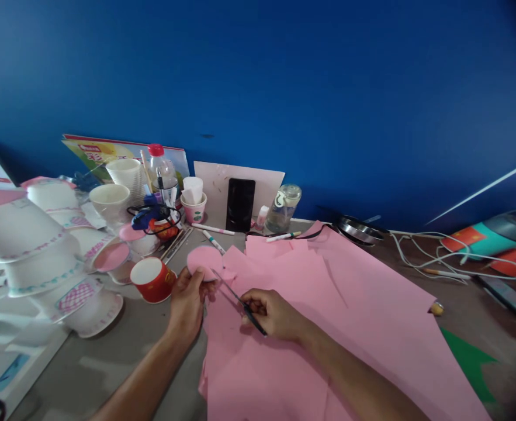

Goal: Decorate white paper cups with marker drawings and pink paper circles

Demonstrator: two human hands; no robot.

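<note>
My left hand (190, 298) pinches a round piece of pink paper (204, 261) by its lower edge, thumb on top. In my right hand (269, 313) is a pair of scissors (249, 314) with dark handles, its blades reaching up and left to the edge of the pink circle. How far the blades are parted is hard to make out. Large sheets of pink paper (349, 339) lie beneath my right hand and forearm. A red paper cup (151, 280) stands just left of my left hand.
Stacked white decorated paper cups (38, 263) crowd the left. Markers (214, 241), a black phone (241, 204) and a glass jar (284, 207) stand or lie near the blue wall (328, 105). White cables (428, 257) and a teal-orange object (489, 237) are at right.
</note>
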